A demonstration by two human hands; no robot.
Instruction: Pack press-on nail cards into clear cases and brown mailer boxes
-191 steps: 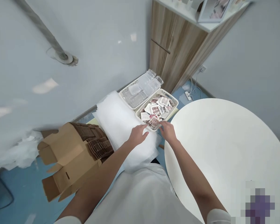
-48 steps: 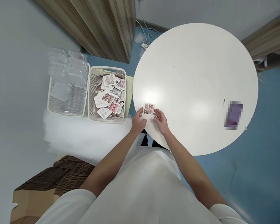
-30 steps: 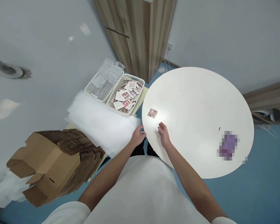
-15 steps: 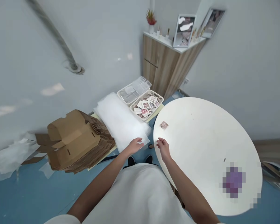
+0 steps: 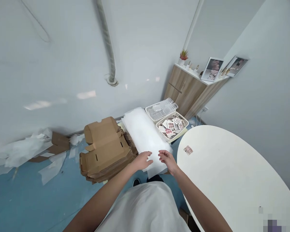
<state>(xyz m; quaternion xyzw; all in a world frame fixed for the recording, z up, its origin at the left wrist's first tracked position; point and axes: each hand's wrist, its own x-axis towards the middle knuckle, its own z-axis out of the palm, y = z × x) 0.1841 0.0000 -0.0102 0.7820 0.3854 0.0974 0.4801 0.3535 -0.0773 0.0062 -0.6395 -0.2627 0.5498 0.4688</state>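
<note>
My left hand (image 5: pixel 143 160) is over the near end of a stack of white foam sheets (image 5: pixel 145 129). Its thumb and fingers are apart with nothing between them. Facing it, my right hand (image 5: pixel 168 161) hovers over the same end, its fingers loosely bent and empty. Whether either hand touches the top sheet, I cannot tell. A pile of unfolded brown cardboard boxes (image 5: pixel 106 138) lies just left of the foam. On the round white table (image 5: pixel 217 174), near its left edge, rests a small clear packet with pinkish pieces (image 5: pixel 188 149).
Behind the foam, one basket (image 5: pixel 170 139) holds several printed cards and another holds clear plastic boxes (image 5: pixel 160 109). A wood-grain cabinet (image 5: pixel 190 87) with framed pictures fills the corner. Foam scraps (image 5: pixel 26 148) and an open carton (image 5: pixel 59 143) lie on the left floor.
My view has swung left, so the table slid rightward and lower. My right hand has moved from the table's edge to over the foam sheets, closer to my left hand.
</note>
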